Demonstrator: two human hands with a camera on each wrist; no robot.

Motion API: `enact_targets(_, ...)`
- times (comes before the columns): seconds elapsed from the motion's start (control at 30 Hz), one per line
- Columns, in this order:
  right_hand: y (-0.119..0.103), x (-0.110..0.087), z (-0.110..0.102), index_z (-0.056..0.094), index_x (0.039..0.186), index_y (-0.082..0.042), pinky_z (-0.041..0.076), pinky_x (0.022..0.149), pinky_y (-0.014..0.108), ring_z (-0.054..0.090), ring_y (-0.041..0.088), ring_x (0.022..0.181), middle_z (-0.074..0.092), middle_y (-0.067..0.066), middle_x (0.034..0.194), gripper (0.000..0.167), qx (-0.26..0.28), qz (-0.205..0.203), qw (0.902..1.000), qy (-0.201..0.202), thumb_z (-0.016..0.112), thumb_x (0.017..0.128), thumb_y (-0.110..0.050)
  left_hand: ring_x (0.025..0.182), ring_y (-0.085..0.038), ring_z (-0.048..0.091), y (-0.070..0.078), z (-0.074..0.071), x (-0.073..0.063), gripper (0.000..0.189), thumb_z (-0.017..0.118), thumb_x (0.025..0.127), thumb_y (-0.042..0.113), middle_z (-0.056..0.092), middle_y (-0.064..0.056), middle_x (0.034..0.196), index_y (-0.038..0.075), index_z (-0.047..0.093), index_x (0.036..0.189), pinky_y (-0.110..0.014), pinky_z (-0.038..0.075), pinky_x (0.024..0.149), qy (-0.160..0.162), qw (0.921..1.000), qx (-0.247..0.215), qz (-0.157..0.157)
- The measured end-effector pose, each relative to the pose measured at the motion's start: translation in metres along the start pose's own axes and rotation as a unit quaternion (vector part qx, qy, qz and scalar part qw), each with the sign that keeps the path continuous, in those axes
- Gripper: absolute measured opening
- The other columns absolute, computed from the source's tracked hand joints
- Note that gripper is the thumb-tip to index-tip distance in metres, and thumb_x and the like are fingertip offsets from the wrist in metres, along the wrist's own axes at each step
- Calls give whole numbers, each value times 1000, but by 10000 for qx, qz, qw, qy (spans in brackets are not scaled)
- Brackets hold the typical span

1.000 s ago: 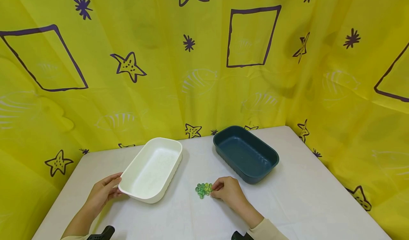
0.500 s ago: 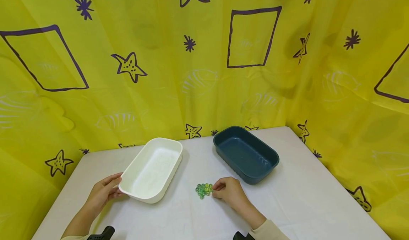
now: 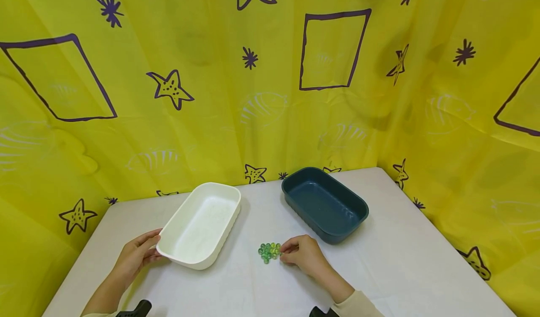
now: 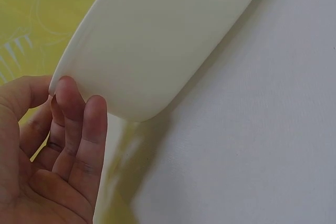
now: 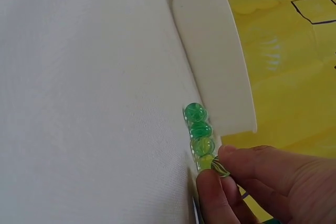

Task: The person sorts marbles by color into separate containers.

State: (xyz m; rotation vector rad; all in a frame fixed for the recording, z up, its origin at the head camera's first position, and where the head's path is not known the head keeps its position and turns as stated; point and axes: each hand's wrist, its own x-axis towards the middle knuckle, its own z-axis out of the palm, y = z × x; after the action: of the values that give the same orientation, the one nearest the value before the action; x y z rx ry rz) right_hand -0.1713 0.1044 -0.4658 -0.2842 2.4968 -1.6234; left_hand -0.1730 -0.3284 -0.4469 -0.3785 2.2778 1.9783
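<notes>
Presently, left hand (image 3: 132, 255): lower left of the head view; its fingers are pinching the near-left corner of the white tray's rim, with fingertips touching the outer wall.
White tray (image 3: 203, 223): standing left of centre and slanting toward the upper right.
Right hand (image 3: 304, 255): low, right of centre; thumb and fingers are pinching a striped marble (image 5: 220, 167), showing at lower centre in the right wrist view.
Marble cluster (image 3: 267, 251): green and yellow-green pieces are lying close together at lower centre, just beside the right fingertips; whether the pinched marble is touching them, cannot tell.
Dark blue tray (image 3: 325, 204): standing right of centre, beyond the right hand.
White cloth (image 3: 236, 291): covering the surface across the lower frame.
Yellow curtain (image 3: 211, 49): filling the upper frame, bearing purple starfish and outlines.
</notes>
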Motion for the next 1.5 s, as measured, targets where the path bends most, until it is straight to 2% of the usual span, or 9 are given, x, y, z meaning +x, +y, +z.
enact_targets(0.2, -1, 1, 0, 75, 85, 1, 56, 59, 21, 61, 8, 66, 69, 1, 74, 11, 132, 48, 9999, -69, 80, 76, -1, 75, -9, 68, 0, 0, 0, 13, 59, 100, 24, 67, 11, 90, 36, 64, 99, -21, 59, 69, -27, 10000, -60, 24)
enact_targets(0.37, -2, 1, -1, 74, 88, 2, 60, 63, 24, 64, 10, 69, 70, 3, 79, 13, 482, 181, 9984, -215, 80, 76, 0, 74, -9, 68, -1, 0, 1, 14, 59, 100, 24, 67, 12, 89, 37, 64, 97, -21, 59, 69, -18, 10000, -94, 1)
enact_targets(0.53, 0, 2, -2, 73, 93, 6, 61, 68, 29, 66, 12, 72, 69, 3, 82, 17, 1005, 440, 9928, -491, 79, 78, 0, 73, -9, 67, -2, 0, 1, 18, 58, 100, 24, 67, 11, 89, 40, 63, 93, -20, 59, 68, -13, 9999, -95, 58)
enact_targets(0.7, -1, 3, -2, 72, 97, 9, 62, 71, 29, 67, 12, 75, 70, 4, 84, 19, 1303, 556, 9876, -680, 76, 81, 0, 74, -8, 68, -2, 0, 1, 18, 58, 100, 24, 67, 10, 89, 39, 63, 93, -20, 59, 68, -17, 9999, -121, 56)
enact_targets(0.97, -5, 6, -1, 70, 99, 12, 62, 71, 30, 67, 12, 74, 72, 9, 90, 19, 1346, 583, 9860, -789, 72, 82, 3, 75, -8, 68, -2, -1, 1, 11, 58, 100, 25, 67, 11, 90, 32, 65, 104, -21, 59, 69, -44, 9999, -129, -22)
enact_targets(1.3, -15, 9, 1, 70, 98, 11, 62, 70, 30, 68, 12, 72, 73, 9, 89, 19, 1466, 643, 9832, -872, 74, 82, 3, 76, -8, 68, -3, -2, 1, 13, 58, 100, 26, 67, 12, 90, 37, 63, 97, -21, 59, 71, -72, 9998, -168, -32)
enact_targets(1.5, -17, 13, 1, 72, 97, 8, 62, 71, 30, 68, 12, 73, 73, 5, 85, 18, 1444, 638, 9829, -948, 76, 81, 0, 81, -6, 67, -5, -2, 2, 22, 57, 101, 21, 66, 15, 92, 38, 66, 90, -19, 59, 73, -145, 9989, -449, 22)
